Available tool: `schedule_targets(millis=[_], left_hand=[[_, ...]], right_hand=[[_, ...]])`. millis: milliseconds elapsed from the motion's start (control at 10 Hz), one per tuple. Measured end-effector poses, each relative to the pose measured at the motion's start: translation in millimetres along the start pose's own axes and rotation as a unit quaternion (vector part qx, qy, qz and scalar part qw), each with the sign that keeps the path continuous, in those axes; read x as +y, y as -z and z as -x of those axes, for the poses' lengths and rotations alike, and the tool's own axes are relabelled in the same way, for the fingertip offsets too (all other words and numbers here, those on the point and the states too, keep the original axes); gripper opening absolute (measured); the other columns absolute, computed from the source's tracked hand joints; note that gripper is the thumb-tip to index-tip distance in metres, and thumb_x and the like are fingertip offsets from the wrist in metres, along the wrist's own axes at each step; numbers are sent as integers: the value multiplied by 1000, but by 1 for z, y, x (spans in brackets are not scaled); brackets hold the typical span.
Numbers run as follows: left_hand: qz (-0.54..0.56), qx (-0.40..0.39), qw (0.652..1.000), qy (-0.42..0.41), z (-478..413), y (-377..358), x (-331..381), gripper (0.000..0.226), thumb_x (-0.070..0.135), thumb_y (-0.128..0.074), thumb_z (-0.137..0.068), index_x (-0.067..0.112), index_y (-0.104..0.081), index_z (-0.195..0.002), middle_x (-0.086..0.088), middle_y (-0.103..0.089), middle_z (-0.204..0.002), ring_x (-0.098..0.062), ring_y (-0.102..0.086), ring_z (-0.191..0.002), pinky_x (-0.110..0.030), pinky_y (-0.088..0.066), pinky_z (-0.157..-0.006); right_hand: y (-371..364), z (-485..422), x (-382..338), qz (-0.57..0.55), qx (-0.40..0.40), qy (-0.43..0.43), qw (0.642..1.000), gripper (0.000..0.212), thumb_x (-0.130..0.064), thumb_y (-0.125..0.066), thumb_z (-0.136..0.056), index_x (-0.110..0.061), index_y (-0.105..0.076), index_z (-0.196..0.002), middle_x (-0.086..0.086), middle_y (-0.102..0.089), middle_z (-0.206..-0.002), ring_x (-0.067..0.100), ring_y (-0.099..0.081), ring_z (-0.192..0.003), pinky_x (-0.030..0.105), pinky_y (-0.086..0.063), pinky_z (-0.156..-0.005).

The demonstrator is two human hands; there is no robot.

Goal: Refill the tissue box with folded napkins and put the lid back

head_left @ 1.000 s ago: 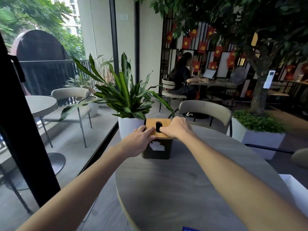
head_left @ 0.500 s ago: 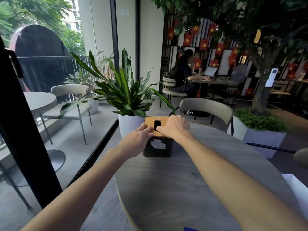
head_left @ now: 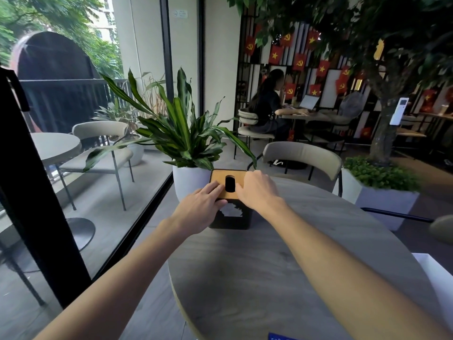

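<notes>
A dark square tissue box with a white cut-out on its front stands at the far edge of the round grey table. Its wooden lid, with a dark oval slot, lies on top of the box. My left hand rests on the lid's near left corner, fingers flat on the wood and thumb on the box's side. My right hand covers the lid's right side, fingers curled over its edge. No napkins are in sight.
A white pot with a long-leaved plant stands just behind the box. A beige chair faces the table's far side. A white box edge sits at the right. Glass wall at left; a person sits at a distant table.
My left hand has slid further onto the lid's left corner. The right hand stays on the lid's right side. The box has not moved.
</notes>
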State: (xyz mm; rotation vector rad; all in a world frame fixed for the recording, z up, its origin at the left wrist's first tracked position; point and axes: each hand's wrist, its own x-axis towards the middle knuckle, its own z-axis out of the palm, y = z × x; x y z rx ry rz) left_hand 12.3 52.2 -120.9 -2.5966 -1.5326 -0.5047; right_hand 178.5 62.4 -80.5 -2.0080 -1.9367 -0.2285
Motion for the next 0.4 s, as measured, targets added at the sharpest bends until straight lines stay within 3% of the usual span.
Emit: schedule_targets(millis=[200, 300, 400], left_hand=[[20, -27, 999, 9, 1, 7, 6, 54, 44, -30, -105, 19, -29, -153, 2, -30, -157, -28, -44, -133, -37, -38, -106], [67, -54, 996, 19, -3, 19, 2, 54, 46, -40, -102, 21, -37, -150, 2, -36, -154, -28, -36, -136, -36, -29, -110], [106, -52, 993, 20, -9, 34, -2, 48, 46, -51, -98, 23, -52, -140, 1, -48, -143, -25, -41, -132, -36, -32, -108]], right_hand=[[-1, 6, 8, -30, -36, -5, 999, 33, -33, -47, -100, -7, -65, -107, 13, -68, -102, 29, -60, -86, 33, -43, -67], [-2, 9, 13, -27, -52, -5, 998, 37, -40, -45, -100, -11, -68, -108, 9, -67, -103, 28, -63, -92, 37, -51, -75], [4, 10, 16, -79, -55, -1, 995, 37, -45, -46, -99, -17, -68, -109, 5, -65, -108, 26, -62, -97, 39, -54, -82]])
